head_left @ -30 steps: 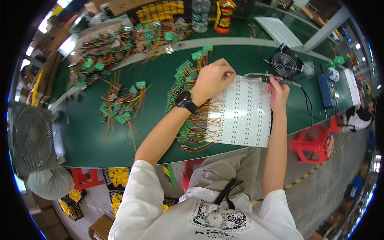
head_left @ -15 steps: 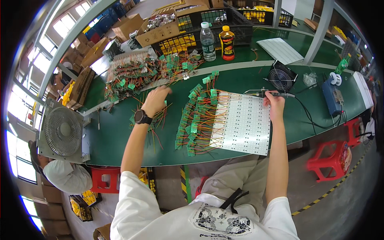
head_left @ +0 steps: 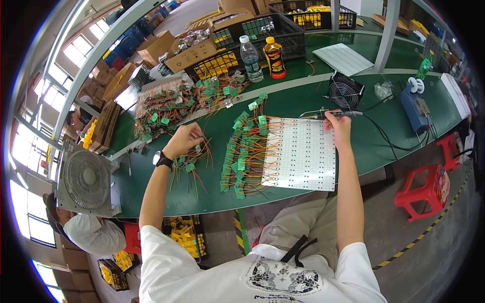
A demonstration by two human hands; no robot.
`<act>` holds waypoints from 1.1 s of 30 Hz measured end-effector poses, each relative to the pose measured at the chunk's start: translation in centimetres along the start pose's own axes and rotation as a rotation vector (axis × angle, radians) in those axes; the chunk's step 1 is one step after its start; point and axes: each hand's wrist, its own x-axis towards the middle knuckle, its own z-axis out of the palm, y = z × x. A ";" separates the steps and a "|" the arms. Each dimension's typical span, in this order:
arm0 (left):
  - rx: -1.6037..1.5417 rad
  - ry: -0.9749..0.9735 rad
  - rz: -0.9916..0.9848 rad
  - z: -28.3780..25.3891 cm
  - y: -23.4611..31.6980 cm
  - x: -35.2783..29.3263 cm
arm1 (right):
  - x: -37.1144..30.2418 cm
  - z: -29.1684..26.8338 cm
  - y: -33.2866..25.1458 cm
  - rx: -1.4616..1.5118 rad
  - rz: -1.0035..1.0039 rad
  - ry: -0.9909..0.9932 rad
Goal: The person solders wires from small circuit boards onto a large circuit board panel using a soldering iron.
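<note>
My right hand (head_left: 339, 129) is closed around a soldering iron (head_left: 356, 113), whose metal tip points left above the top edge of a white perforated panel (head_left: 303, 156). Along the panel's left side runs a row of small green circuit boards (head_left: 242, 151) with red and orange wires reaching onto it. My left hand (head_left: 185, 141), with a watch (head_left: 159, 159) on its wrist, pinches at thin wires over a loose cluster of wired boards (head_left: 189, 166). Which board those wires belong to is hidden by the fingers.
A large heap of wired boards (head_left: 164, 108) lies at the back left. Behind stand a water bottle (head_left: 251, 60), a yellow-capped bottle (head_left: 274, 59) and black crates (head_left: 288, 43). A small fan (head_left: 345, 92) and blue soldering station (head_left: 416, 113) are right. A person (head_left: 93, 233) sits left.
My left hand has come down and toward me from the heap's edge, its fingers now drawn together at the wires. The right hand still holds the soldering iron at the panel's top edge.
</note>
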 end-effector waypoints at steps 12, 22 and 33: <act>0.813 -0.014 -0.087 -1.3 0.9 -3.6 | 0.3 -0.5 0.1 -0.047 0.007 0.000; 0.690 -0.002 -0.133 -3.0 -0.1 -5.3 | 0.0 -0.3 0.0 -0.012 0.016 0.004; -0.086 0.356 -0.108 0.5 3.1 -6.3 | 0.1 -0.1 -0.2 0.009 0.015 0.003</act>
